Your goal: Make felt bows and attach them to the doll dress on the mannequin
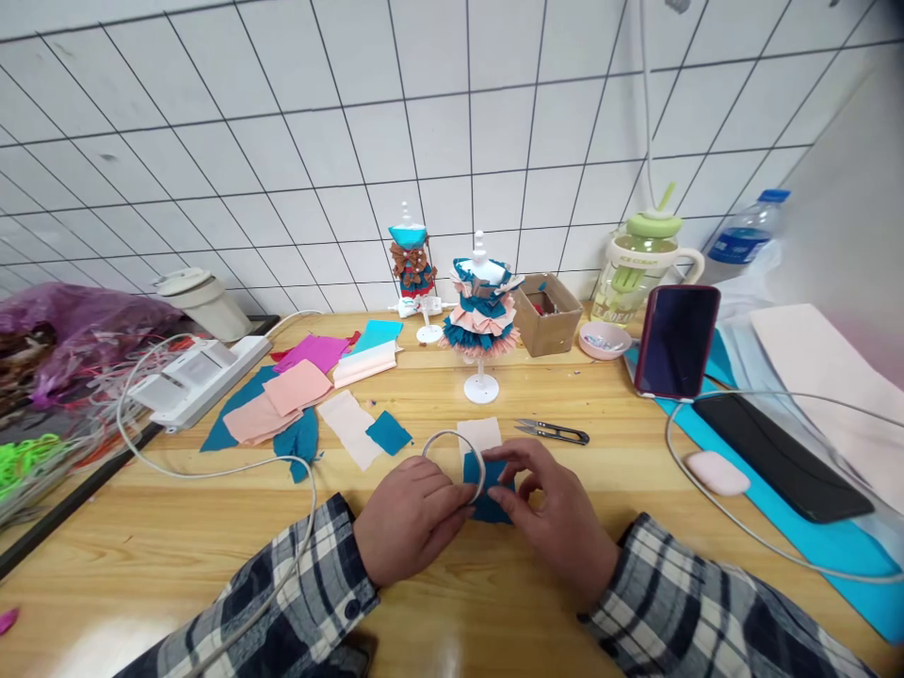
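Note:
My left hand is closed, its thumb and forefinger pinching the lower side of a thin white ring. Just to the right, my right hand has its fingers curved and apart around the ring's right side; nothing shows in its grasp. Beneath the ring and my fingertips lies a teal fabric piece, partly hidden. A pale pink piece lies behind it. Small black-handled thread snips rest beyond my right hand. A mini dress form in teal and pink ruffles stands farther back.
Fabric scraps and a white power strip are at left. A second dress form, a cardboard box, a pink bowl and a jug stand behind. A phone leans at right. A white cable crosses my left sleeve.

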The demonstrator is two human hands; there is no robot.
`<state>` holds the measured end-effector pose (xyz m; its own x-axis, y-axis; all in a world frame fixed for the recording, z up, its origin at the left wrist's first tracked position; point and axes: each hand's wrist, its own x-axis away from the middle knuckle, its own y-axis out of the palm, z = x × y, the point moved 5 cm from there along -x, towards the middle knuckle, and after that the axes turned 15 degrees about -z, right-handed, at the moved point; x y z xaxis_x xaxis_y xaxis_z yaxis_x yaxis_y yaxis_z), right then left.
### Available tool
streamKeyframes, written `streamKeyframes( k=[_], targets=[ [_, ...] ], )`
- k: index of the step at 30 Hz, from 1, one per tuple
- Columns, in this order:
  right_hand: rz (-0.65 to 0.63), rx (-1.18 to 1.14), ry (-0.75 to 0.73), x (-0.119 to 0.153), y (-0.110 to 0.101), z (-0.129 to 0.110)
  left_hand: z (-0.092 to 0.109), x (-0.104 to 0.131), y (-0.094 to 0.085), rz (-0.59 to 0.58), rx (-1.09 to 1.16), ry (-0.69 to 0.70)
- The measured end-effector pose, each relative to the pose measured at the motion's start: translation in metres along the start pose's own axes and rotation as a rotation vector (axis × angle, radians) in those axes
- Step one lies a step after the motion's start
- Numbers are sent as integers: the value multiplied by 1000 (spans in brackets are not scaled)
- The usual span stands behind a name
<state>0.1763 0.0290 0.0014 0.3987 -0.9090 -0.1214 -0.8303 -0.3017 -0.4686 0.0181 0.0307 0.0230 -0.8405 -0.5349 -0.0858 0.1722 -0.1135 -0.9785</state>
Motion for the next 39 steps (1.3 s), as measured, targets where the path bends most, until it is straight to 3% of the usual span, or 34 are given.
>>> streamKeyframes(
  k=[14, 28, 33, 39],
  targets=[
    [-73, 35, -44, -1, 3, -3, -1, 0, 3, -44, 13, -21],
    [-93, 14, 7, -3, 3, 2, 0, -2, 5, -70, 16, -15],
    [-12, 33, -65, -2, -4, 0, -8, -1, 1, -81, 48, -127],
    [128, -102, -115, 3, -12, -3, -10, -1, -6, -73, 108, -110]
  ],
)
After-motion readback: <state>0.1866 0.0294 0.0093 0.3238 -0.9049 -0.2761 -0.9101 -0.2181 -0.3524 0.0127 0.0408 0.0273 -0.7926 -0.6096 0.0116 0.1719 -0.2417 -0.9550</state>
